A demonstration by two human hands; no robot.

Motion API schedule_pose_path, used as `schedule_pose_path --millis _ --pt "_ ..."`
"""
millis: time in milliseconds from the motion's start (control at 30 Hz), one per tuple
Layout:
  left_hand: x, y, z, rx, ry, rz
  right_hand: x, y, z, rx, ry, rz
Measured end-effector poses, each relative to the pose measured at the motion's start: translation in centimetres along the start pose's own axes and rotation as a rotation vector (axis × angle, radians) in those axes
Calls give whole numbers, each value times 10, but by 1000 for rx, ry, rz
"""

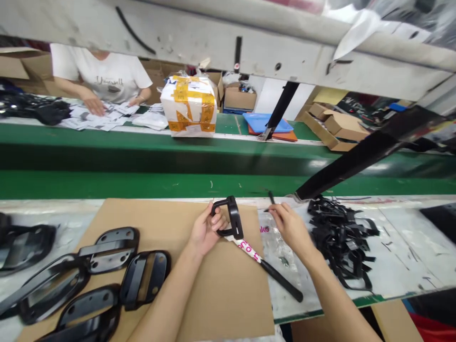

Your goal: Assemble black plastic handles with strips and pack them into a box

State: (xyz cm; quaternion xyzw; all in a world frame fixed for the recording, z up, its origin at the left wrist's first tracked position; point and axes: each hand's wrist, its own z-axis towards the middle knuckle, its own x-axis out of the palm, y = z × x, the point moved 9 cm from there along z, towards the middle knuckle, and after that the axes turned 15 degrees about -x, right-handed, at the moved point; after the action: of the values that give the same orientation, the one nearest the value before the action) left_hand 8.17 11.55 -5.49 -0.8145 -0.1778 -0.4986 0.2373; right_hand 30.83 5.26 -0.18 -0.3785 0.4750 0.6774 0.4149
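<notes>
My left hand (208,227) is closed around one side of a black plastic D-shaped frame (235,217), held upright above the cardboard sheet (228,289). Just below the frame lies a tool with a black grip (281,280) and a shaft wrapped in white-and-pink printed tape; its far end is hidden behind the frame. My right hand (288,223) pinches a thin black strip-like piece (271,196) over clear plastic film (281,251). Its exact kind is too small to tell. Close to my right wrist is a heap of black straps or clips (342,242).
Several black oval plates with bridging handles (146,280) lie to the left. A slanted black post (363,147) rises at right, under an overhead beam (213,33). Across the green bench (107,183), a person (103,76) handles white papers beside a taped box (188,107).
</notes>
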Motion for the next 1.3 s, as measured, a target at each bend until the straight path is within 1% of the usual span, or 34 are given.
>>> schedule_pose_path --millis 67,133,200,233,267,333,400,467,533,600,667,700,767,833,867,933,1033,1100,1300 --pt "-2 -1 2 21 4 -10 -9 -11 -25 44 14 -85" --pt "-3 -1 2 48 -5 2 -9 -23 -47 100 45 -124" --pt "-4 -1 1 68 -23 28 -7 -26 -60 126 20 -81" --pt "-4 0 0 75 -32 42 -6 -22 -63 125 -16 -22" --pt "-4 0 -2 82 -39 57 -4 -15 -64 116 -60 60" --pt "-2 1 -4 92 -48 84 2 9 -58 79 -131 289" --pt "0 4 -5 76 -56 100 10 42 -44 12 -159 569" --pt "2 13 -4 6 -52 103 15 76 -24 -81 -153 819" --pt "6 23 -2 -68 -19 83 18 99 -5 -125 -138 942" --pt "12 29 -1 -98 34 74 21 109 10 -117 -119 966" --pt "18 30 -2 -78 72 135 18 110 19 -91 -138 989" --pt "20 29 -3 -53 78 199 14 109 22 -79 -178 1004" --pt "22 26 -6 20 69 345 1 103 24 -58 -309 1015" --pt "24 24 -8 72 59 434 -11 98 24 -35 -451 987" --pt "24 26 -9 73 62 440 -15 96 23 -22 -506 979" --pt "24 33 -9 21 91 387 -16 97 22 -8 -573 993" --pt "23 47 -8 -93 153 255 -11 99 21 0 -629 1019" --pt "23 52 -7 -134 175 189 -7 98 20 11 -644 1026" --pt "18 54 -5 -136 151 114 6 82 20 84 -585 1096"
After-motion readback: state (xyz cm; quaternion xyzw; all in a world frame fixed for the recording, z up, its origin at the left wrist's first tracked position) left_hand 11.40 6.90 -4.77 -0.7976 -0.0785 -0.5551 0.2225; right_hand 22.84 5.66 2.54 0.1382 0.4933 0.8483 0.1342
